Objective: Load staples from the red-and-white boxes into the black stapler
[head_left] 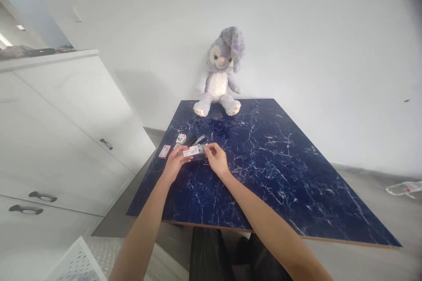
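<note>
In front and to the left of the grey-lilac plush toy, the left hand grips a small white-and-red rectangular box; the right hand's fingers pinch narrowly on a small grey piece at its end. Seemingly the box's end is being worked, which calls for steady holding. The blue marbled tabletop spreads widest right of the toy.

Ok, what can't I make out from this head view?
In the head view:
Print on the red-and-white box in the left hand: too small.
Grey piece at the right hand: partly hidden by that hand.
Clear plastic bottle: cut off by the right edge.
White perforated basket: cut off by the bottom edge.
</note>
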Tool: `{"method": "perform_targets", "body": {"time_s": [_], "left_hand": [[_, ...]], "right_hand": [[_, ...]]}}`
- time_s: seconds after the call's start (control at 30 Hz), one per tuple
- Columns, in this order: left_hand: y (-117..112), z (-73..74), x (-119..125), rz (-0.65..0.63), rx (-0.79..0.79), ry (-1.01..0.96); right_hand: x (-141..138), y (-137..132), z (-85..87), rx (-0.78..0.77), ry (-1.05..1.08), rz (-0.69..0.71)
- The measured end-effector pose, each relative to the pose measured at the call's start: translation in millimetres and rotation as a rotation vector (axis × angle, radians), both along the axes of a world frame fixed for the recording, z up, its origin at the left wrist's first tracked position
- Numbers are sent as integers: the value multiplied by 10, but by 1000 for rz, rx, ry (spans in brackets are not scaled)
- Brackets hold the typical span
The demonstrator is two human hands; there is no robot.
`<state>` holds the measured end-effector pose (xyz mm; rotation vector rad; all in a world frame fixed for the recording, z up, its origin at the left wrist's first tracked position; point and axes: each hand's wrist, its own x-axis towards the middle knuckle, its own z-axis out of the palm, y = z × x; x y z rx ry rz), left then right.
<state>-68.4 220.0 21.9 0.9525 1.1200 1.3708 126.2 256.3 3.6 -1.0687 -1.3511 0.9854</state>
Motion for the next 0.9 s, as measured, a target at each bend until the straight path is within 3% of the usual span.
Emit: {"method": "perform_targets", "body": {"time_s": [0.17,0.37,0.53,0.73,0.9], "left_hand": [[-1,9,10,-15,17,55],[-35,25,35,-81,-3,59],[-38,44,29,-62,-20,11],[-63,96,49,-121,-44,24],[-40,73,26,-67,-38,-44]], "right_hand": [[5,-46,65,-45,-10,17],[57,-47,95,-35,-116,-91],[72,-46,121,-14,-138,-51],[72,-53,121,1,-184,-125],[55,-18,61,-27,-16,-5]]}}
